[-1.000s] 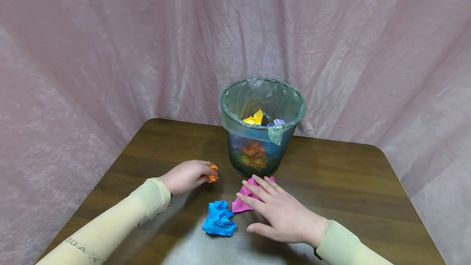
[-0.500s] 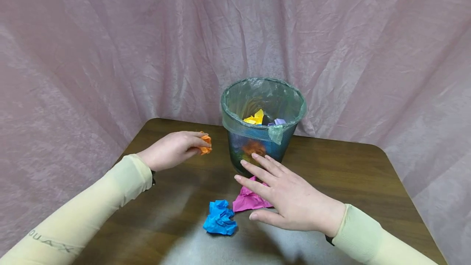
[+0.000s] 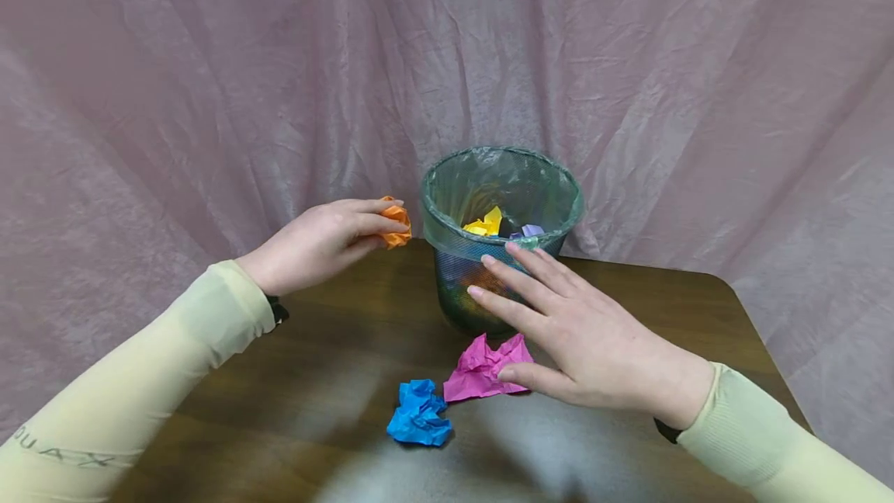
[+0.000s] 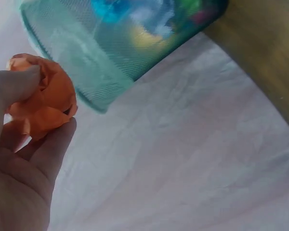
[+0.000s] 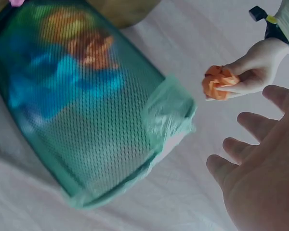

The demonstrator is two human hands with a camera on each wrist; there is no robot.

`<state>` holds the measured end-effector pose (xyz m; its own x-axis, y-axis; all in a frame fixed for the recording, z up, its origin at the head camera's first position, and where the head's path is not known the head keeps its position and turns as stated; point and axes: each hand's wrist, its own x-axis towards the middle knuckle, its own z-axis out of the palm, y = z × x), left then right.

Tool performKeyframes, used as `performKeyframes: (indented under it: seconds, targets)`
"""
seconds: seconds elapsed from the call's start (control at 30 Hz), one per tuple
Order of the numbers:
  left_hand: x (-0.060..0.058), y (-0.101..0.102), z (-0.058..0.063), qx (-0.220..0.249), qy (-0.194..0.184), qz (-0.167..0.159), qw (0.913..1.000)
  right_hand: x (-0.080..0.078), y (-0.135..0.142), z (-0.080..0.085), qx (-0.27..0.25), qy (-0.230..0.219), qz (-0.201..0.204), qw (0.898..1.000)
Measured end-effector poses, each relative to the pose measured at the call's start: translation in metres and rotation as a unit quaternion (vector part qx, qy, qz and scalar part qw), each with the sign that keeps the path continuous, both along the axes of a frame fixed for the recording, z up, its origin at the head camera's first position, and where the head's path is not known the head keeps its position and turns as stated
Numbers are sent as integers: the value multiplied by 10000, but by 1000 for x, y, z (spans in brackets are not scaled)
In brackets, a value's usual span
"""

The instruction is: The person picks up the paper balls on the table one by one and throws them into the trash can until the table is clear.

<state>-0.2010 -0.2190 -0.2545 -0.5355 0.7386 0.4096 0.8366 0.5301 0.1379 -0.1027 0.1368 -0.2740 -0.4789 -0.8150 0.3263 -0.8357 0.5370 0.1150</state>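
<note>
My left hand (image 3: 317, 243) pinches a crumpled orange paper ball (image 3: 396, 225) between thumb and fingers, raised just left of the bin's rim. In the left wrist view the orange paper (image 4: 50, 96) shows clearly between thumb and fingertips. The mesh waste bin (image 3: 464, 286), lined with a greenish plastic bag, holds yellow paper (image 3: 485, 222), lilac paper (image 3: 532, 230) and other crumpled sheets. My right hand (image 3: 594, 332) holds nothing; its fingers are spread in front of the bin, above a crumpled pink paper (image 3: 485, 369). Beside the pink one lies a crumpled blue paper (image 3: 419, 414).
The bin stands toward the back of a brown wooden table (image 3: 649, 293) with rounded far corners. A pink curtain (image 3: 335, 84) hangs behind and at both sides. A flap of the liner (image 5: 168, 113) hangs over the rim in the right wrist view.
My left hand has lifted the orange paper from the table up to rim height. My right hand has risen off the pink paper and shifted right and up. Both papers on the table stay put.
</note>
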Motion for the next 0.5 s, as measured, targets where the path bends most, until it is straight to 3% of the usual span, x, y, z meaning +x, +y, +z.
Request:
performKeyframes:
  seconds: [0.27, 0.5]
  targets:
    - [-9, 25, 30, 141, -59, 0, 9999, -15, 17, 23, -80, -120, -477, 9988]
    - [-21, 57, 45, 167, -154, -145, 9996, -35, 32, 31, -262, -31, -880, 9958]
